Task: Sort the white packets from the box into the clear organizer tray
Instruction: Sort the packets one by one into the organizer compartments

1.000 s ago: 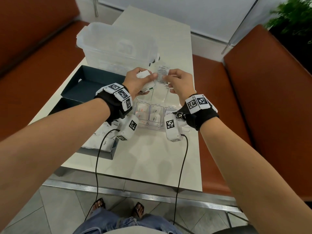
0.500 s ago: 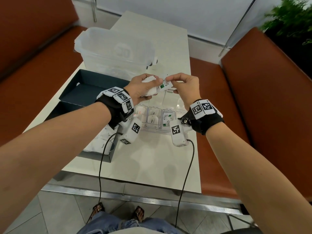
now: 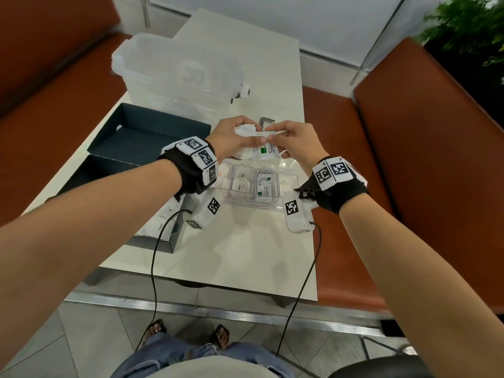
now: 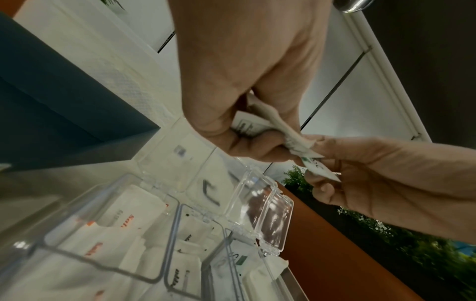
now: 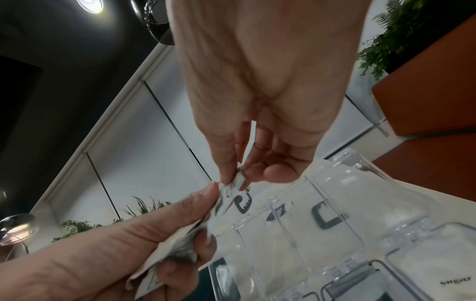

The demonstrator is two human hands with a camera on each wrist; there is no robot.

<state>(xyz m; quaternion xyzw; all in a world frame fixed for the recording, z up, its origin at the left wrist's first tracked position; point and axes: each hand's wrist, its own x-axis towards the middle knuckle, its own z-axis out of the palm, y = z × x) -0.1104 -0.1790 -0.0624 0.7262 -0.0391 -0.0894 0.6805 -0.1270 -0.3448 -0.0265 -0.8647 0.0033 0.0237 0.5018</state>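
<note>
Pale, glossy tabletop (image 3: 245, 255) fills the middle of my head view, with rust-orange bench seating (image 3: 425, 148) along both long sides and grey floor tiles below its near edge. Past the fingers stands a frosted plastic tub (image 3: 174, 75), then a white wall; green foliage (image 3: 469, 25) sits beyond the right-hand bench.

My left hand (image 3: 231, 140) is curled round a bunch of white packets (image 3: 246, 130). My right hand (image 3: 296, 143) pinches one packet with green print (image 3: 268, 151) between thumb and forefinger, and its edge touches the left hand's fingers.

Directly under both sets of fingers lies the clear organizer tray (image 3: 251, 184), lid (image 4: 260, 211) swung open, its compartments already holding packets. To the left of the fingers is the dark box (image 3: 147, 137), and nearer me a second dark box part (image 3: 152, 236) with more packets, partly hidden by my left wrist.
</note>
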